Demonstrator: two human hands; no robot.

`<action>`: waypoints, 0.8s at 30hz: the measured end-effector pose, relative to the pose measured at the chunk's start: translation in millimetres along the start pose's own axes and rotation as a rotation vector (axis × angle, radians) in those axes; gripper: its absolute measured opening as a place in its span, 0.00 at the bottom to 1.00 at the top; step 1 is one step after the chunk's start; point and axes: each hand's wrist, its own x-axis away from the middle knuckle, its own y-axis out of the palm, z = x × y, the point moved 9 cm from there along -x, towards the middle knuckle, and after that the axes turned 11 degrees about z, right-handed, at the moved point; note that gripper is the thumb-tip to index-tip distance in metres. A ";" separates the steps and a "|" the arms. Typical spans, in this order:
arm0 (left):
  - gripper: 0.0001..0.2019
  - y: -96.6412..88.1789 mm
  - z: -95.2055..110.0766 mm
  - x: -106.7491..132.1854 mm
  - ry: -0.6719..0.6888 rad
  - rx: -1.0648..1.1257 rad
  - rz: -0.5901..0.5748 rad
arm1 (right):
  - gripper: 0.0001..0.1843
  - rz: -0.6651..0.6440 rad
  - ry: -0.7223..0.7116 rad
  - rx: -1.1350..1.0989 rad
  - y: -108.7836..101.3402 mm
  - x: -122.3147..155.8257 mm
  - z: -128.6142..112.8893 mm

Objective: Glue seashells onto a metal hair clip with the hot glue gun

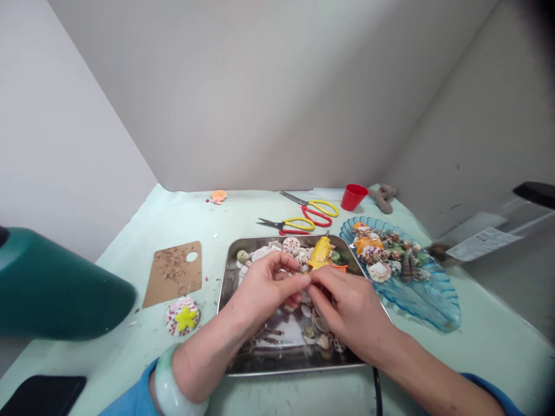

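Note:
My left hand (pixel 264 286) and my right hand (pixel 347 306) meet over a steel tray (pixel 225 277) that holds several seashells. Their fingertips pinch together on a small item between them, too small to name. A yellow glue gun (pixel 319 253) with an orange trigger lies in the tray just beyond the fingers. My left wrist wears a pale green bangle (pixel 167 384).
A blue glass dish (pixel 429 294) with shells sits to the right. Two pairs of scissors (pixel 303 216) and a red cup (pixel 353 196) lie behind the tray. On the left are a cardboard piece (pixel 173 271), a shell ornament (pixel 182 316) and a teal object (pixel 52 289).

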 end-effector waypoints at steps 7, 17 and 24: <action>0.15 0.1 0.9 0.4 0.014 0.013 0.000 | 0.12 -0.015 -0.003 0.015 1.4 0.2 -1.0; 0.14 0.3 4.4 0.8 0.062 -0.033 -0.016 | 0.13 -0.049 -0.026 0.008 4.2 0.6 -2.3; 0.14 0.8 5.1 -0.2 0.071 0.004 -0.024 | 0.12 -0.066 -0.025 -0.025 7.8 2.3 -2.2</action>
